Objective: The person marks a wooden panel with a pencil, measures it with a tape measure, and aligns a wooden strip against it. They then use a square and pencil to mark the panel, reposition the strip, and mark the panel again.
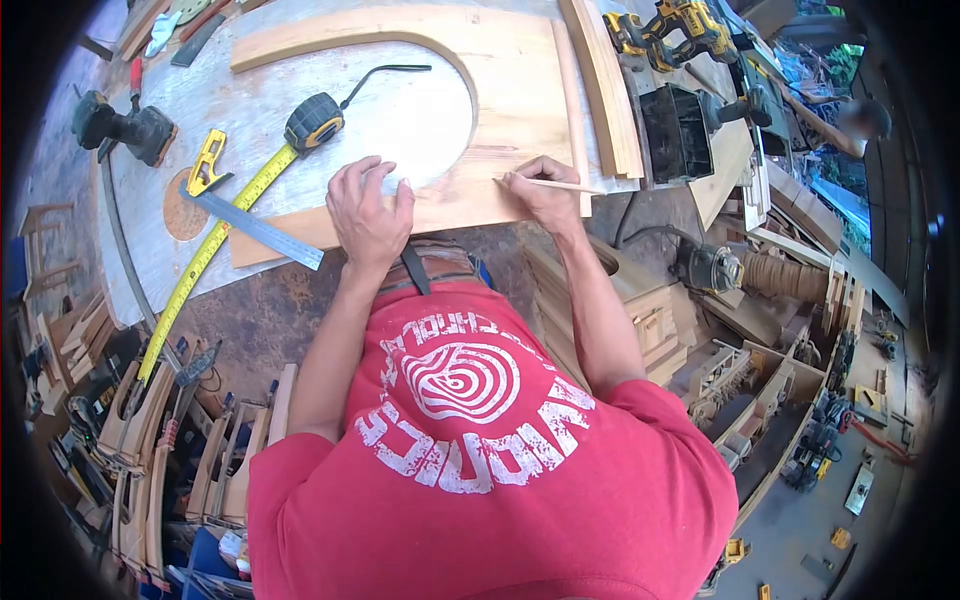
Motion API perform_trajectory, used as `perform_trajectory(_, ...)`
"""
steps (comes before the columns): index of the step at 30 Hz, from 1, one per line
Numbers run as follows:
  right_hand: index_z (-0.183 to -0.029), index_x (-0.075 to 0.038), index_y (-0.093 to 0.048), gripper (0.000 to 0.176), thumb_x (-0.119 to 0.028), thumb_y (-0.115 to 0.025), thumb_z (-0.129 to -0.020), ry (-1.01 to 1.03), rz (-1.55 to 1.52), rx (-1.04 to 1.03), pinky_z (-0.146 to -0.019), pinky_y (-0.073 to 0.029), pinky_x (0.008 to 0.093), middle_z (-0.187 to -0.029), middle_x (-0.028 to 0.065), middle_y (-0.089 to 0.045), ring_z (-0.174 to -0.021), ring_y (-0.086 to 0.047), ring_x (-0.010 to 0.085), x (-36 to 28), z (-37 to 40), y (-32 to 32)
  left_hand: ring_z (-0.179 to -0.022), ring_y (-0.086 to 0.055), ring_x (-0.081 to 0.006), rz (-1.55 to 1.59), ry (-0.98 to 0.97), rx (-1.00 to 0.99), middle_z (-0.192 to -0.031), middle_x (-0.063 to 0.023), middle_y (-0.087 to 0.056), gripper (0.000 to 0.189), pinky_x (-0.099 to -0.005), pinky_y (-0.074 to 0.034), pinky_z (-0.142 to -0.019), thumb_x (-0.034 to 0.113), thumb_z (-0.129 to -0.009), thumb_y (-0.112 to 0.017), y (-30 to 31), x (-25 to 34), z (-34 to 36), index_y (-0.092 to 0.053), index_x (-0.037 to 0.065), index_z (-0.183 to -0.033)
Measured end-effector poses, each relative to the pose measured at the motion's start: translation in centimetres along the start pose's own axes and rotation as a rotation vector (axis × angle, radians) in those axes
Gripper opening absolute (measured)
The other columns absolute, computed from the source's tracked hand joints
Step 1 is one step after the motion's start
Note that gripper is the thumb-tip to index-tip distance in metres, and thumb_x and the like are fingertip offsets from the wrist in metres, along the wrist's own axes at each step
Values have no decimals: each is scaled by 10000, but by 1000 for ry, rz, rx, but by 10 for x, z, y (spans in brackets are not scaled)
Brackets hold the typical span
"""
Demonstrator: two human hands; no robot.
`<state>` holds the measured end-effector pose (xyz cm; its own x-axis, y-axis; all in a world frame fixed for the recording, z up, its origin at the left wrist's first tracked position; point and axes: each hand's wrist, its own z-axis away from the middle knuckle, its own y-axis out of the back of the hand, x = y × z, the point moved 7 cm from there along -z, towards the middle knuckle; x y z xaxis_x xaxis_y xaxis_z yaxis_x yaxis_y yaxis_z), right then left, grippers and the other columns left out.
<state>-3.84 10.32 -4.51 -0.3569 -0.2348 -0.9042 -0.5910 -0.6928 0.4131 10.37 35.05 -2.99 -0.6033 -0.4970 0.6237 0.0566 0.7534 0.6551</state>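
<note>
My right hand is closed around a pencil, its tip close to the surface of a wooden panel with a large curved cutout. My left hand lies on the panel's near arm with its fingers spread, holding nothing. Left of it, a combination square with a yellow head rests partly on the wood. A tape measure sits inside the cutout, its yellow blade drawn out toward the lower left and past the table edge.
The worktable also carries a dark power tool at the left. Long wooden boards run along its right side, near yellow cordless drills. Stacked wooden parts fill the lower left. At the far right stands another person.
</note>
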Motion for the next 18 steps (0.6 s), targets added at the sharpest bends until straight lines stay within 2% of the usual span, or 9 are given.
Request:
perform_trajectory(4,-790,-3,-703,182,-105,-848,-832,18,-58,4,-557,-444,225,-705,8,-667,-621,-553,51,-4,0,2,-1193,-520,-338,-11,-4,-8,-1202,-98,-627,293,-479,-404,-1036,194,-816,-760,0,-2,1,-705,85,-1083)
perform_trajectory(7,-806,-5,-675,193,-101,-837,-849,-83,-182,-25,-503,-427,225,-678,24,-648,-561,-537,65,10,-2,7,-1192,-522,-338,6,-11,7,-1198,-100,-627,291,-482,-404,-1036,195,-816,-758,1,-2,1,-705,83,-1079)
perform_trajectory(10,-774,-21,-683,184,-133,-812,-843,-82,-185,50,-544,-457,249,-714,16,-681,-617,-577,66,13,-23,8,-1164,-538,-357,-1,-30,1,-1186,-121,-639,301,-488,-414,-1022,183,-824,-751,4,3,0,-689,62,-1093)
perform_trajectory(13,-800,-20,-610,177,-61,-768,-870,0,-269,121,-470,-442,240,-658,43,-624,-520,-549,96,-6,-73,3,-1159,-537,-354,-12,-33,-28,-1187,-118,-637,295,-485,-416,-1011,185,-826,-746,3,3,0,-688,60,-1087)
perform_trajectory(18,-787,-24,-607,187,-89,-778,-827,94,-306,245,-460,-468,266,-665,51,-619,-506,-559,120,-29,-188,1,-1183,-522,-334,-24,6,-72,-1181,-103,-627,306,-491,-398,-1014,199,-811,-754,-2,3,-1,-693,63,-1078)
